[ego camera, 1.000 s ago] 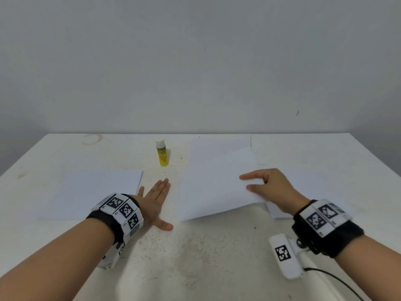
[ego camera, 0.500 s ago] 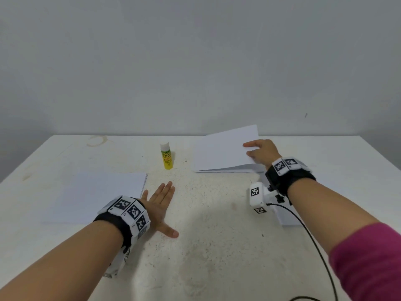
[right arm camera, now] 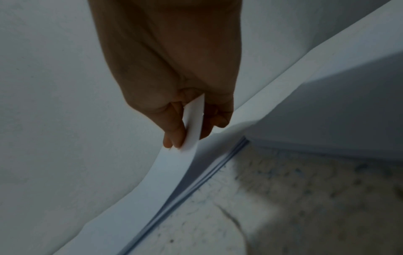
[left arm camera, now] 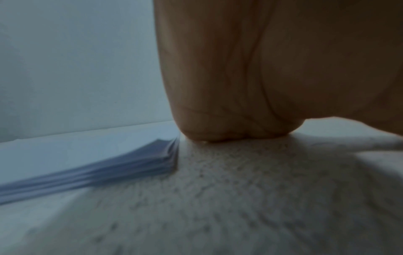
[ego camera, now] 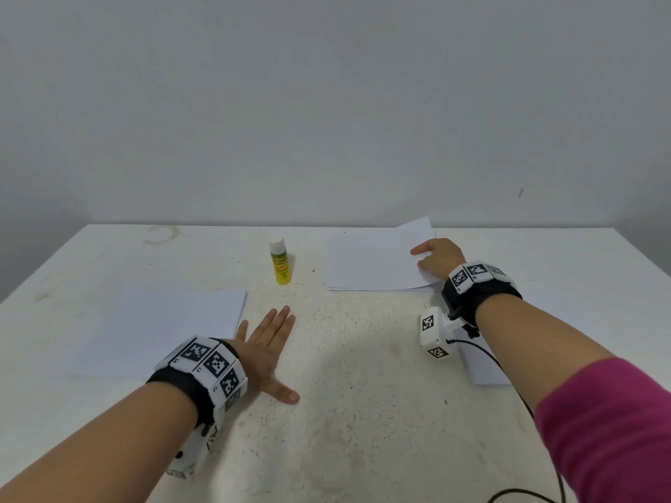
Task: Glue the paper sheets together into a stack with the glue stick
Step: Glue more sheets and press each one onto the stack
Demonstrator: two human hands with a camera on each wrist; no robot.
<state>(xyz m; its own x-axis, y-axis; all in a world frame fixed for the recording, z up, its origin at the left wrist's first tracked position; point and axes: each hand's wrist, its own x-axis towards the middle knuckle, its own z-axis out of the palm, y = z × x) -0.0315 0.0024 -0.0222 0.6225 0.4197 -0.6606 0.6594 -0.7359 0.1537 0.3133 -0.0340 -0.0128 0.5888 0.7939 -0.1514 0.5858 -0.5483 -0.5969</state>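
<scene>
- My right hand (ego camera: 437,257) is at roughly 1 o'clock on the table (ego camera: 363,412), pinching the right edge of a single paper sheet (ego camera: 377,259): thumb on one face, fingers (right arm camera: 174,136) on the other.
- That sheet sits over the far stack (right arm camera: 205,176); its held edge is lifted and curled, the rest drapes onto the stack.
- My left hand (ego camera: 267,352) is at 10 o'clock, flat on the table, palm down, fingers straight and together, thumb splayed out. It holds nothing.
- The left stack (ego camera: 163,332) lies just beside the left hand at its 9 o'clock; touching or not, can't tell.
- The glue stick (ego camera: 279,262) stands upright at 11 o'clock, cap on, between the left stack and the far stack, apart from both hands.
- Another paper pile (ego camera: 484,368) at 3 o'clock is partly hidden under my right forearm.
</scene>
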